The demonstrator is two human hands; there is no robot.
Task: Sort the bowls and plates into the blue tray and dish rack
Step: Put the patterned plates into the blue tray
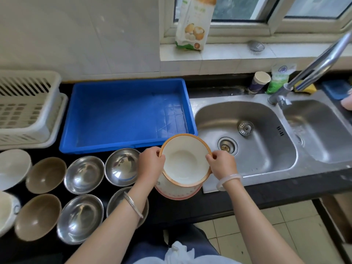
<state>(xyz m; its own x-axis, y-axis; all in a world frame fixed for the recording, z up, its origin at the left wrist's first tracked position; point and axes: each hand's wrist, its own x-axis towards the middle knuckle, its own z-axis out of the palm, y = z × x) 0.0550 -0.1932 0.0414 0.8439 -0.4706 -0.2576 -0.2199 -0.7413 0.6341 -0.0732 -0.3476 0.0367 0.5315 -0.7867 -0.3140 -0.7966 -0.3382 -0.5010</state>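
Note:
I hold a white plate with an orange rim (185,161) between both hands, tilted up just above a pink-rimmed plate (177,193) lying on the dark counter. My left hand (151,161) grips its left edge and my right hand (222,162) grips its right edge. The blue tray (80,147) sits behind, with nothing in it. A white dish rack (28,111) stands at the far left. Several steel bowls (84,174), two brown bowls (46,174) and white bowls (12,167) are lined up on the counter to the left.
A double steel sink (266,168) lies to the right, with a faucet (314,67) reaching over it. A paper cup (260,80), a green bag and sponges stand behind the sink. A food packet (194,23) leans on the windowsill. Tiled floor shows at lower right.

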